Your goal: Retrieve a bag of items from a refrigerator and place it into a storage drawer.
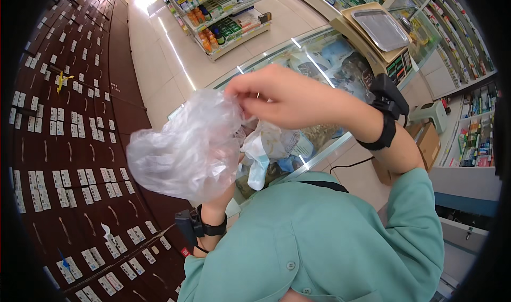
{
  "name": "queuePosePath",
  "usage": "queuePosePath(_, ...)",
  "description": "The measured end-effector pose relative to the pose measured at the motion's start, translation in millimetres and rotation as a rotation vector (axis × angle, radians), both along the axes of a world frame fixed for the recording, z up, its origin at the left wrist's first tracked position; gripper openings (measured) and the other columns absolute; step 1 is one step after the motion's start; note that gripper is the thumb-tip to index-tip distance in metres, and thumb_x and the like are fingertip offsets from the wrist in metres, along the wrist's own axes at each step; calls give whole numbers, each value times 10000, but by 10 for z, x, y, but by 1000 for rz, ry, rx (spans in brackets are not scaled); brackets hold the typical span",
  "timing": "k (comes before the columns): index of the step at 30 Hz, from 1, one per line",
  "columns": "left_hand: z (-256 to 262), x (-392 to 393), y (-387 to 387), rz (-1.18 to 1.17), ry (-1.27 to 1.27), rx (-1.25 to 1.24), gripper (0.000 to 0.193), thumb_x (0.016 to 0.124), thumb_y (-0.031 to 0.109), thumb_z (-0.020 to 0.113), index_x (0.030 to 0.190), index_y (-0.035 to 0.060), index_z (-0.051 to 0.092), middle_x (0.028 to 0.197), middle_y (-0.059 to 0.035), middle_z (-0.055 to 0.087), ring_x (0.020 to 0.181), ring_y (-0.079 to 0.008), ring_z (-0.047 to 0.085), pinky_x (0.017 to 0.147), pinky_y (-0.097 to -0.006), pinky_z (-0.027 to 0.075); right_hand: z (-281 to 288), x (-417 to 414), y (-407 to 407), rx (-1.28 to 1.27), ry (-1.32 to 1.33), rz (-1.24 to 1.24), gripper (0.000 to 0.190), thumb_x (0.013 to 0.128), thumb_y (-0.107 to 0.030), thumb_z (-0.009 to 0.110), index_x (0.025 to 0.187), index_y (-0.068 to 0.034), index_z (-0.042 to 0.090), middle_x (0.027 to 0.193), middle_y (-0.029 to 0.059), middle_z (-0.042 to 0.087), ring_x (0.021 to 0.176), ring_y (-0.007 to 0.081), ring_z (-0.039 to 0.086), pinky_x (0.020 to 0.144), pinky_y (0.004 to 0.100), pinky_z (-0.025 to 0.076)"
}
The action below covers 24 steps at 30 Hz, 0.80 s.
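Observation:
A bunched clear plastic bag (pixel 183 150) hangs in front of me, puffed out and crumpled. My right hand (pixel 271 96) pinches the bag's upper right edge between thumb and fingers. The bag covers nearly all of my left hand (pixel 221 198), so its fingers are hidden and their grip cannot be made out. Just right of the bag, below my right hand, is a crumpled white and pale blue plastic packet (pixel 257 154); whether a hand touches it is unclear. Beneath is a glass display counter (pixel 279 54) holding bagged dried goods (pixel 321 130).
Dark wooden drawer cabinets (pixel 80 158) with labels line the left. A shop shelf (pixel 223 22) with bottles and boxes stands beyond the counter. At the counter's right end is a weighing scale (pixel 381 30) with a metal tray. A cardboard box (pixel 427 146) and black cable (pixel 351 165) are to the right.

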<state>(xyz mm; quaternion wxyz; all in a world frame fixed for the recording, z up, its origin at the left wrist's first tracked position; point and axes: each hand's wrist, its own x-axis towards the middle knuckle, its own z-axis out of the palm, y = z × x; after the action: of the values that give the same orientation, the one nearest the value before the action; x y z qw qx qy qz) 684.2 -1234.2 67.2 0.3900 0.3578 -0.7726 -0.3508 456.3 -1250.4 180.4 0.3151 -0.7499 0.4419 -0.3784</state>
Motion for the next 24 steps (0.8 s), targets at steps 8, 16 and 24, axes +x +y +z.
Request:
queuePosePath(8,-26,-88,-25,158,-99,-330,266,804,39,712,1053,4,624,1028,-96,643,969,-192,582,874,-345,456,72,-3,28,-72,95,46,169,793,-98,574,926,5,596,758,179,625,715,368,591,652,390,474)
queuePosePath(16,308,-208,-107,-143,245,-168,215,691,-52,711,883,38,675,1231,-207,495,1150,-350,494,939,-391,413,342,-114,45,234,21,-105,177,918,-152,507,917,2,594,664,84,609,600,159,557,568,322,451)
queuePosePath(24,281,-203,-121,-152,260,-143,195,675,-23,734,837,67,673,1267,-219,464,1159,-364,481,936,-394,417,53,-172,34,289,70,-109,186,902,-183,574,960,-8,598,732,73,635,635,108,538,574,301,445)
